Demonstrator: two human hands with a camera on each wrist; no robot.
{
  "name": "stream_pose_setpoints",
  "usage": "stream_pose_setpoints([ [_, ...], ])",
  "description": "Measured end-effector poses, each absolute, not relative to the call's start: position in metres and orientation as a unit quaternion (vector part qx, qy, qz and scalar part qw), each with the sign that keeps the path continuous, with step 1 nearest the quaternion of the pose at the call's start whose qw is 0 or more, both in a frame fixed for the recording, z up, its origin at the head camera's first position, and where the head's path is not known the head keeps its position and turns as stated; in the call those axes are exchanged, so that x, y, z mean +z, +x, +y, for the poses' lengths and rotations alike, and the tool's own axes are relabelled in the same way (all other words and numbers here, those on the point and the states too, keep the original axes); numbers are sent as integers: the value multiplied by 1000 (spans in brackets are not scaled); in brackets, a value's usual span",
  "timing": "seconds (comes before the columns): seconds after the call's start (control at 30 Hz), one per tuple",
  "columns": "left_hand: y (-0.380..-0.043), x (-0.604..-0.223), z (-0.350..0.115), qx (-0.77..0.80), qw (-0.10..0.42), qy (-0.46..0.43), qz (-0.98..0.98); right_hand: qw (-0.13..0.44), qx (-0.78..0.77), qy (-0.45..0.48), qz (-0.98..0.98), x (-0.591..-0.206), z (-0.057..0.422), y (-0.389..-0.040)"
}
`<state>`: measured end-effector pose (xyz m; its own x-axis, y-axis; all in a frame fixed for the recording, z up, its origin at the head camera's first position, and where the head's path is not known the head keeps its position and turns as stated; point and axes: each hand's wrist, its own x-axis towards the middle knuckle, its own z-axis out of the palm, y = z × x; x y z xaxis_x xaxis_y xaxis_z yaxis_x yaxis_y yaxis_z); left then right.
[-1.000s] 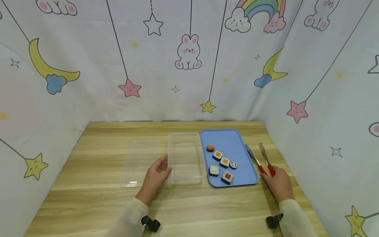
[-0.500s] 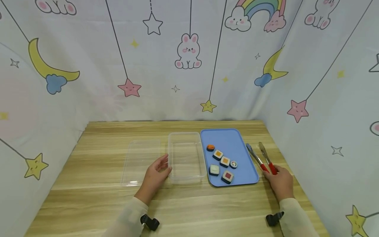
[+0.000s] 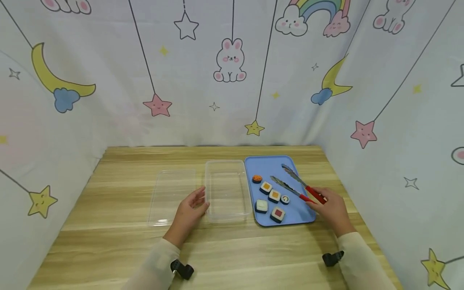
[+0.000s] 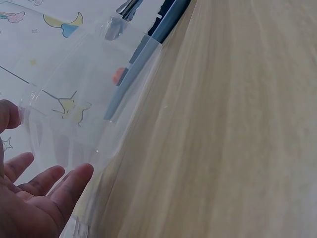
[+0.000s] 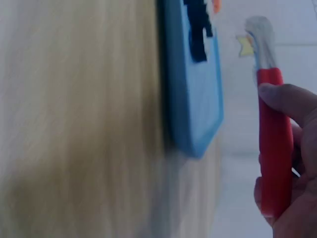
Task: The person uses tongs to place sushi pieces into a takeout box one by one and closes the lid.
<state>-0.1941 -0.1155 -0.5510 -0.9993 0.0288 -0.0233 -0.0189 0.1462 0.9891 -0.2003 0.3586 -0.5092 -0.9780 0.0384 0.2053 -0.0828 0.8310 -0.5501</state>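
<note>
My left hand (image 3: 190, 209) rests against the left wall of a clear plastic container (image 3: 227, 217), its fingers spread along that side. In the left wrist view, the fingertips (image 4: 81, 173) lie right at the container's clear wall (image 4: 64, 139). My right hand (image 3: 331, 207) grips metal tongs (image 3: 314, 194) by their red handles, the two arms spread apart over the blue tray (image 3: 279, 165). A red handle (image 5: 275, 144) shows in the right wrist view, with the thumb pressed on it. Several sushi pieces (image 3: 274, 195) sit on the tray, including an orange-topped one (image 3: 257, 178).
A clear flat lid (image 3: 172, 193) lies left of the container on the wooden table (image 3: 232, 253). The tray stands just right of the container. A printed white curtain (image 3: 195, 80) encloses the table at the back and sides.
My right hand has carried the tongs left and up from the table at the tray's right, so their tips now reach over the tray. The left hand stays at the container.
</note>
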Motion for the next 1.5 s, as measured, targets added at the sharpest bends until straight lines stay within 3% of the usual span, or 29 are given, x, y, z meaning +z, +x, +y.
stream_pose_setpoints([
  [0.23, -195, -550, -116, 659, 20, 2, 752, 74, 257, 78, -961, -498, 334, -221],
  [0.93, -192, -549, -115, 663, 10, 8, 749, -17, 218, 85, -972, -475, 312, -258],
  [1.5, -192, -550, -116, 664, 14, 3, 748, -15, 220, 83, -972, -472, 313, -258],
])
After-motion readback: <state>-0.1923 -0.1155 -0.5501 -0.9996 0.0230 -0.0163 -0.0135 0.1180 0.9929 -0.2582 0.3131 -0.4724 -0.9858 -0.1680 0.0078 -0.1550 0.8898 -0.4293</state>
